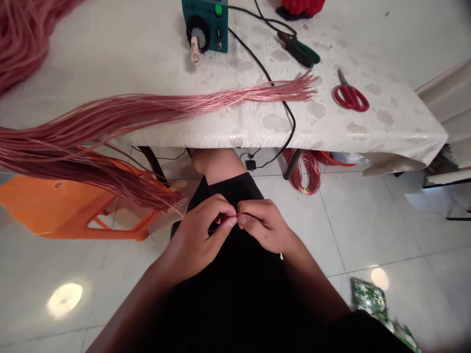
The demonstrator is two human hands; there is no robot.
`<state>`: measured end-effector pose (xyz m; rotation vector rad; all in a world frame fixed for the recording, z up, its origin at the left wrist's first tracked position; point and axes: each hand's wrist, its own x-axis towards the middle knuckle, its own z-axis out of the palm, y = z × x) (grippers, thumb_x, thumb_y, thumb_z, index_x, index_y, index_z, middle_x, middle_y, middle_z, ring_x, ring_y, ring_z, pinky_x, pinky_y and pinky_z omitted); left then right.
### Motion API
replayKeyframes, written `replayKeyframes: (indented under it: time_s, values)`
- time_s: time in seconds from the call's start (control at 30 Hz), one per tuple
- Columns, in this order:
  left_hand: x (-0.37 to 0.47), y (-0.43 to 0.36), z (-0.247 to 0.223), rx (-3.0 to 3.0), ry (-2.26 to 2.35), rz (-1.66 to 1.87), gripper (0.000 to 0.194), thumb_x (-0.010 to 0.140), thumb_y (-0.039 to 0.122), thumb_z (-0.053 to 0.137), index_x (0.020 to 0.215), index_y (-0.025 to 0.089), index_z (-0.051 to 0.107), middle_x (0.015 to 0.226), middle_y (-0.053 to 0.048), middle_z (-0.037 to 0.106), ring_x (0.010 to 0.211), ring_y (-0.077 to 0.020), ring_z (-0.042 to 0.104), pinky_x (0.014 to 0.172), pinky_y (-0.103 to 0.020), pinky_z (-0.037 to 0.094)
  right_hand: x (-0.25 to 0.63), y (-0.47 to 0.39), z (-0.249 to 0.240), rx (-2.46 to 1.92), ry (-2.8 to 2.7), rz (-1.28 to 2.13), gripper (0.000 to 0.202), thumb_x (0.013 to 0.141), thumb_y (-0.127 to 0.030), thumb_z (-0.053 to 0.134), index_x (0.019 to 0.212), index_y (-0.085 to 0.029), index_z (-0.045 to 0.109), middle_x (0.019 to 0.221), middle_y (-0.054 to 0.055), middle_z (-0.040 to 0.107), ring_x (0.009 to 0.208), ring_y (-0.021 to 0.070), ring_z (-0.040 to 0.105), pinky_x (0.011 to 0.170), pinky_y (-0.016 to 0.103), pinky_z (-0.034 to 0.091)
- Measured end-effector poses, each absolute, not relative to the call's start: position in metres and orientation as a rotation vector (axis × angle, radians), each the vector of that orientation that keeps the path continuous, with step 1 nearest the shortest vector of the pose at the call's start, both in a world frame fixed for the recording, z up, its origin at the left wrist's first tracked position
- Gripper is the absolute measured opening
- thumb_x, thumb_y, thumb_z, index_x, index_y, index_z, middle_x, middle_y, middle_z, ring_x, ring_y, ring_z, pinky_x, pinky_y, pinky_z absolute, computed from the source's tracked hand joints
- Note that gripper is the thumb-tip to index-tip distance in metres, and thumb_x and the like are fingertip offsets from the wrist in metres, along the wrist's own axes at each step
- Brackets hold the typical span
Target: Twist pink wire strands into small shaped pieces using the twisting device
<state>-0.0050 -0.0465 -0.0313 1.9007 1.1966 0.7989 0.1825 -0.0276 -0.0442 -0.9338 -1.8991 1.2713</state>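
Observation:
Over my lap, my left hand [206,230] and my right hand [267,223] meet fingertip to fingertip. Both pinch a thin copper-coloured wire [241,211], whose tip shows between the thumbs and forefingers. The rest of that wire is mostly hidden by my fingers; a strand leads off behind my left hand. To the left of my left hand hangs the loose end of a bundle of pinkish-copper wires [147,189]. Another long bundle of the same wires [176,105] lies across the table, its cut ends fanned out to the right.
On the table [397,127] are a teal device with a clip [206,29], a black cable [253,51], green-handled pliers [301,51] and red-handled scissors [351,95]. An orange stool [44,206] stands at left. A wire coil [309,174] is under the table, a green package [370,299] on the floor.

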Motion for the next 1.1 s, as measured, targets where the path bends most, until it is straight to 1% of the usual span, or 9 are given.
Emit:
replayKeyframes:
  time_s: [0.33,0.53,0.7,0.87,1.1]
  values:
    - [-0.0069,-0.0457,-0.0312,1.924,1.188,0.777,0.008,0.097,0.019,0.050,0.091,0.021,0.056,0.089,0.002,0.060,0.082,-0.0116,0.058,0.071,-0.025,0.045,0.1845,-0.0290,-0.0385,-0.953,-1.953,1.285,0.027,0.095,-0.019,0.039,0.071,-0.021,0.050,0.066,-0.003,0.048,0.061,0.0103,0.045,0.063,0.025,0.037]
    - [-0.0087,-0.0457,-0.0302,1.951,1.192,0.746,0.010,0.097,0.022,0.050,0.090,0.021,0.057,0.089,0.001,0.061,0.080,-0.0129,0.058,0.070,-0.025,0.045,0.1832,-0.0274,-0.0382,-0.936,-1.930,1.305,0.027,0.093,-0.018,0.040,0.068,-0.021,0.049,0.064,-0.004,0.046,0.059,0.0095,0.043,0.061,0.025,0.036]
    - [-0.0094,-0.0452,-0.0297,1.963,1.171,0.703,0.009,0.097,0.021,0.050,0.091,0.022,0.056,0.090,0.002,0.059,0.081,-0.0117,0.057,0.072,-0.025,0.044,0.1837,-0.0268,-0.0385,-0.912,-1.919,1.343,0.027,0.091,-0.017,0.041,0.065,-0.020,0.046,0.063,-0.005,0.045,0.058,0.0089,0.042,0.059,0.024,0.035]
    - [-0.0096,-0.0441,-0.0294,1.970,1.178,0.665,0.009,0.098,0.022,0.049,0.091,0.021,0.055,0.089,0.002,0.058,0.081,-0.0115,0.057,0.074,-0.025,0.044,0.1842,-0.0270,-0.0409,-0.928,-1.978,1.275,0.028,0.090,-0.015,0.042,0.062,-0.020,0.043,0.062,-0.005,0.043,0.057,0.0091,0.040,0.059,0.025,0.033]
    - [-0.0118,-0.0437,-0.0285,1.968,1.173,0.650,0.009,0.098,0.022,0.048,0.091,0.022,0.054,0.090,0.002,0.058,0.082,-0.0116,0.057,0.074,-0.025,0.043,0.1838,-0.0275,-0.0417,-0.952,-2.000,1.205,0.023,0.088,-0.013,0.044,0.067,-0.020,0.046,0.066,-0.004,0.046,0.060,0.0094,0.043,0.061,0.024,0.035]
